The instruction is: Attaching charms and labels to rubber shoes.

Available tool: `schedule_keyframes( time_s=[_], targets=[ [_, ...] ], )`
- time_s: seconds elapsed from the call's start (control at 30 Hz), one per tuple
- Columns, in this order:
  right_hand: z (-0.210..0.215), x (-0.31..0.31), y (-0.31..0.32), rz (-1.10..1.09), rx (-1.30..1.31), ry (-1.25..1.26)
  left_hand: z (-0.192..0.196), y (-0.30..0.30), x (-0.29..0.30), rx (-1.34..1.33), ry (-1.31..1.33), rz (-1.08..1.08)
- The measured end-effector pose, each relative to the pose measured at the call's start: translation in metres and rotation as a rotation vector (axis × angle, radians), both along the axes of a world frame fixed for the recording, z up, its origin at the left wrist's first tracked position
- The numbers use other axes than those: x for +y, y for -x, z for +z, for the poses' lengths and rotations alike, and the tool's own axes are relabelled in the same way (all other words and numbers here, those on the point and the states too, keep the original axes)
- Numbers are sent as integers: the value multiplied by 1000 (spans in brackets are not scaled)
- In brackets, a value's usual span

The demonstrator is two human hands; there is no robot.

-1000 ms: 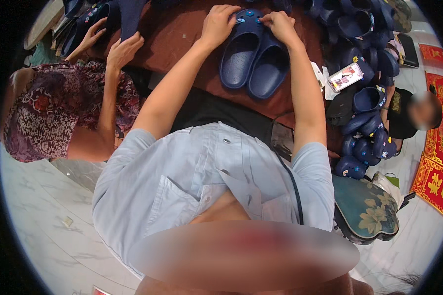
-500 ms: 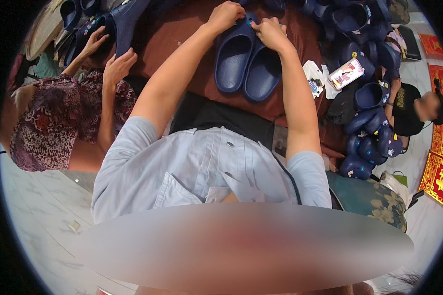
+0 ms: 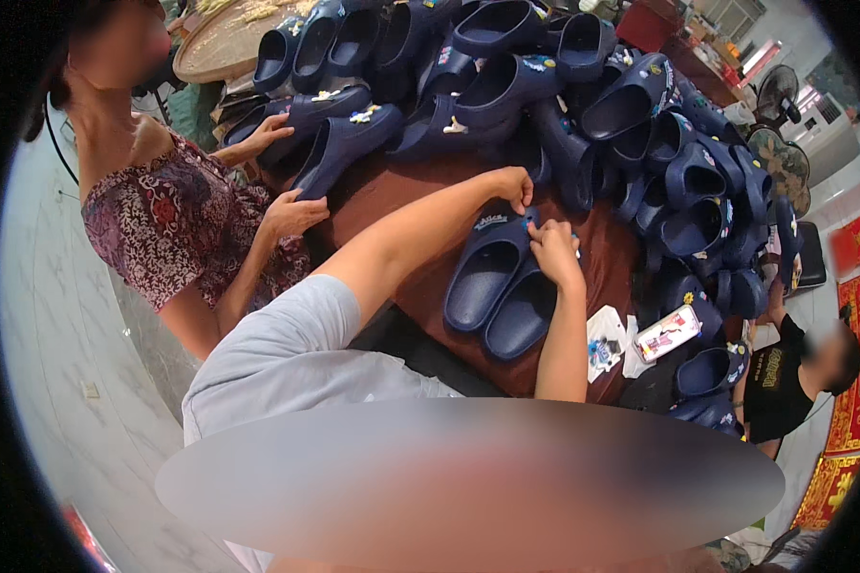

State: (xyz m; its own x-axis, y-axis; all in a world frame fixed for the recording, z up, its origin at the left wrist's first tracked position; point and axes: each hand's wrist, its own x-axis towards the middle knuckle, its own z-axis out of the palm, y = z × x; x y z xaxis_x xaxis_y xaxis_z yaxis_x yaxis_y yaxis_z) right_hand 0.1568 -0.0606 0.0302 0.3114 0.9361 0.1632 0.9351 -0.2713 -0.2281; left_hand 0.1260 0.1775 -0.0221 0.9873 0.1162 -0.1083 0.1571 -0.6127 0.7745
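Observation:
A pair of navy blue clogs (image 3: pixel 492 282) lies side by side on the brown table (image 3: pixel 392 196) in front of me. My left hand (image 3: pixel 512 185) reaches over the toe of the left clog, fingers curled on its upper edge. My right hand (image 3: pixel 552 250) pinches at the top of the same clog, next to a small pale charm; what is between the fingertips is hidden. Both forearms stretch forward from my grey-blue shirt.
A big heap of navy clogs (image 3: pixel 640 124) with small charms covers the back and right of the table. At the left, a person in a patterned top (image 3: pixel 177 229) handles another clog (image 3: pixel 339 153). Small packets (image 3: pixel 664 334) lie near the table's right edge, beside a person in black (image 3: pixel 779 387).
My head has tilted up, so the pair of clogs sits lower in view and more of the heap shows. Both hands have stayed at the clogs' toes.

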Motion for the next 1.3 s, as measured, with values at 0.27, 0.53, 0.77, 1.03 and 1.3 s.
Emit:
schedule_keyframes(
  time_s=[0.27, 0.53, 0.77, 1.03, 1.3],
  targets=[
    [-5, 1, -2, -4, 22, -38, -5, 13, -29, 99, 289, 385],
    [-15, 15, -15, -49, 29, -13, 5, 34, -54, 24, -124, 624],
    [-16, 48, -78, -17, 450, 30, 15, 26, -51, 105, -84, 711],
    [7, 66, -82, 27, 590, 176, -5, 22, -32, 223, 34, 683],
    [-8, 70, -69, -5, 534, 201, -1, 33, -41, 88, 161, 648]
  ],
)
